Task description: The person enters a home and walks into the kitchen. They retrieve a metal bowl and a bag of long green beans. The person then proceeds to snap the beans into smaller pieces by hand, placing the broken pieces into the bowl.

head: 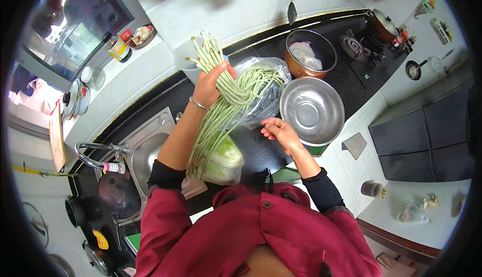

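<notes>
My left hand (211,83) is closed around a bundle of long green beans (229,90), whose stem ends stick up above the fingers while the rest trails down towards me. More beans lie on a clear plastic bag (265,105) to the right. Under the hanging beans rests a napa cabbage in plastic wrap (226,164). My right hand (278,132) is raised over the black counter, fingers curled and thumb near the fingertips; whether it pinches anything small cannot be seen. Just right of it stands a steel bowl (312,109) with nothing in it.
Behind the bowl is a copper-coloured pot (307,71) with something pale inside. A gas burner (354,47) and a lidded pot (382,26) are farther right. At left are a steel sink (150,156), its faucet (94,160) and a dark wok (118,194). A translucent container (184,56) stands behind the beans.
</notes>
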`<state>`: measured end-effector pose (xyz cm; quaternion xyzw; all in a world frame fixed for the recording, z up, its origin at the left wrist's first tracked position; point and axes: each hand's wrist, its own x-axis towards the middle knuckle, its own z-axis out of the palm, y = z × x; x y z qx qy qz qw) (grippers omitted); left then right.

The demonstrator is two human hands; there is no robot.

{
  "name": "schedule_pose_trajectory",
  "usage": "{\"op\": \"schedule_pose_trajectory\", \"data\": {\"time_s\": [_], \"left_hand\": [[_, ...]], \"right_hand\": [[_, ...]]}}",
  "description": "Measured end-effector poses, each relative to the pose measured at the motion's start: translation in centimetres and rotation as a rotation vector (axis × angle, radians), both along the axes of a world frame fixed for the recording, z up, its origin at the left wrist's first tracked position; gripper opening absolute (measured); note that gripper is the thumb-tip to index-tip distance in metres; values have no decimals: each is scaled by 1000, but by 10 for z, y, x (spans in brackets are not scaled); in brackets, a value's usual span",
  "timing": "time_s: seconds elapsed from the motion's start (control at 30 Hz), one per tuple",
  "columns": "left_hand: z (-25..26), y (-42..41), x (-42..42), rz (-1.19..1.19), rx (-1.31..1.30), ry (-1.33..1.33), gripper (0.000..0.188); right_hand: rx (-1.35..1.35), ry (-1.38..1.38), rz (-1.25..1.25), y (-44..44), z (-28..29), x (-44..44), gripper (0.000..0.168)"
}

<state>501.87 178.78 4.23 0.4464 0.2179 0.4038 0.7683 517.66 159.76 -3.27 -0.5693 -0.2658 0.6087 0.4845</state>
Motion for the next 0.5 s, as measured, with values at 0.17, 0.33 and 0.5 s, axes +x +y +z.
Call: {"op": "schedule_pose_trajectory", "data": {"time_s": [0.17,0.33,0.5], "left_hand": [[-3,-18,8,-173,142,107,20],[-6,-42,19,-279,213,278,22],[-13,-55,28,-305,365,408,30]], "right_hand": [[237,-183,-87,19,40,9,19],[476,-433,-210,33,83,7,16],[462,-367,-248,39,80,6,18]]}}
